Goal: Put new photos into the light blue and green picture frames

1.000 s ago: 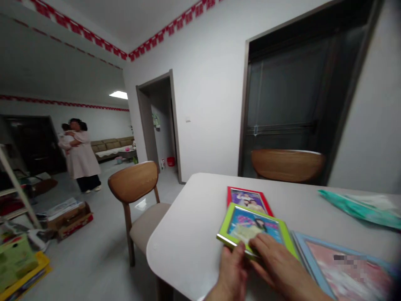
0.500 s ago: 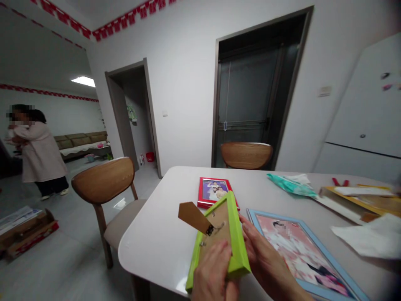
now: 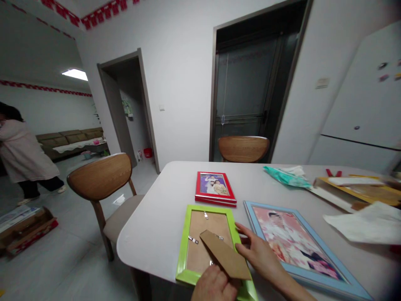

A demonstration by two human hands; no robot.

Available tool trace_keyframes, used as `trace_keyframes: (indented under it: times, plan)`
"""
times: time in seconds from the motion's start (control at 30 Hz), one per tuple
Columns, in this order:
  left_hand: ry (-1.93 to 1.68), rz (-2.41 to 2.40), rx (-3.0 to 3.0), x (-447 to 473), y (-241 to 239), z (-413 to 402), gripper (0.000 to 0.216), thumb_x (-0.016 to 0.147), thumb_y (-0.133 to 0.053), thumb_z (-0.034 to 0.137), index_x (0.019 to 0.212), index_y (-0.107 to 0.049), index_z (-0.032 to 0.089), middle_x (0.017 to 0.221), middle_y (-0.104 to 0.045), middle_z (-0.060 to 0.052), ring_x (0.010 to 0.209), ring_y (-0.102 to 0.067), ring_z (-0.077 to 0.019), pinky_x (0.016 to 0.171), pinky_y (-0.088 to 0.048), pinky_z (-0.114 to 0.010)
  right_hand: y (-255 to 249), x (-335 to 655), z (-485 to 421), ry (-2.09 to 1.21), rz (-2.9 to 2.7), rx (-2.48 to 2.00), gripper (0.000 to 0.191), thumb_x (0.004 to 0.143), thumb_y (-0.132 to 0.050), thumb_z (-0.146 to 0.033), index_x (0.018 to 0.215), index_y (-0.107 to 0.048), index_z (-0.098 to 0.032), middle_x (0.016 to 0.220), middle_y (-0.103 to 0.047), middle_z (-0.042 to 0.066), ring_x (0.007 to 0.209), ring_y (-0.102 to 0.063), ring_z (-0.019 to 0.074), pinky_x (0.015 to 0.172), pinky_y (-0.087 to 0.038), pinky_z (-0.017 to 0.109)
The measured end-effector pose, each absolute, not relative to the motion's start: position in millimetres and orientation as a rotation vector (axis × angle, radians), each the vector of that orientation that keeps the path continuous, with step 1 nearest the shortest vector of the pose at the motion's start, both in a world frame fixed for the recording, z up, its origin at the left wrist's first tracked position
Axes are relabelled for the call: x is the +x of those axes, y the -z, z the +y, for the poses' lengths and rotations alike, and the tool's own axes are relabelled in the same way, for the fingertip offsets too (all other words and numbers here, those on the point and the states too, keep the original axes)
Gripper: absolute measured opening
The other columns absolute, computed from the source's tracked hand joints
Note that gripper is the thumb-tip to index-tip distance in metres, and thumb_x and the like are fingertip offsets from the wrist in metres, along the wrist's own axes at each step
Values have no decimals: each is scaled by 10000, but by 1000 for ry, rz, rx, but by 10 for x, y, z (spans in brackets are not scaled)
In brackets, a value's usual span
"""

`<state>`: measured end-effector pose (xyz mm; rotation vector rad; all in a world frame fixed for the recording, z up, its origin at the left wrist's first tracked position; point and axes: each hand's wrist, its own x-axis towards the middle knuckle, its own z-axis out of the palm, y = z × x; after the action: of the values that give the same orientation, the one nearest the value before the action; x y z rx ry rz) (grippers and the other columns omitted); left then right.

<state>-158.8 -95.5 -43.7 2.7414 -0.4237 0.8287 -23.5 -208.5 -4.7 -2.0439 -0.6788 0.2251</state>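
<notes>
On table (image 3: 163,217), green frame (image 3: 188,267) now face-down.

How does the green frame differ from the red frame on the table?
The green frame lies face down, showing its brown backing and stand, while the red frame lies face up, showing its photo. The green frame is near the table's edge with the left hand and right hand touching it; the red frame lies farther away, untouched. Both lie flat and are rectangular.
</notes>
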Motion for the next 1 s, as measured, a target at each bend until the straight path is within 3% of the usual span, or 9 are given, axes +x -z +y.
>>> trace_keyframes:
  times: [0.2, 0.3, 0.43, 0.57, 0.7, 1.0]
  plan:
    - [-775, -336, 2592, -1806, 171, -820, 217, 666, -498, 171, 874, -558, 181, 865, -639, -62, 775, -579, -203, 688, -494, -320, 68, -227, -2048, 72, -985, -2250, 369, 650, -486, -222, 999, -573, -140, 1125, -517, 129, 1039, -470, 223, 914, -339, 369]
    - [-730, -96, 2557, -1883, -17, -705, 202, 682, -448, 120, 844, -556, 174, 832, -624, -64, 769, -565, -190, 681, -485, -327, 50, -204, -1958, 88, -1141, -2247, 302, 680, -515, -251, 952, -606, -158, 1048, -564, 117, 988, -493, 216, 879, -362, 350]
    - [-685, 212, 2574, -1857, -62, -517, 320, 673, -446, 95, 980, -526, 132, 1022, -569, -121, 946, -515, -218, 819, -440, -387, 21, -150, -1769, 61, -1293, -2270, 241, 699, -527, -258, 904, -624, -176, 923, -616, 83, 875, -526, 201, 782, -392, 317]
    - [-632, 146, 2641, -1787, -32, -476, 527, 643, -424, 45, 1156, -428, 163, 1205, -461, -107, 1096, -416, -217, 920, -360, -409, -33, -144, -1618, 52, -1351, -2327, 184, 727, -495, -270, 825, -640, -213, 821, -623, 49, 798, -531, 182, 713, -375, 287]
    - [-583, 54, 2665, -1769, -70, -532, 442, 673, -423, 66, 1083, -503, 211, 1138, -524, -73, 1049, -459, -215, 911, -359, -429, -70, -169, -1594, 99, -1255, -2311, 187, 740, -457, -234, 805, -624, -181, 801, -603, 53, 781, -522, 163, 717, -357, 261]
    - [-636, 537, 2394, -1788, 140, -322, 475, 665, -435, 128, 1134, -443, 55, 1224, -442, -152, 1136, -392, -213, 969, -314, -367, -221, -412, -1450, -1, -1372, -2187, 215, 757, -456, -280, 849, -619, -175, 845, -591, 62, 815, -501, 161, 736, -349, 250]
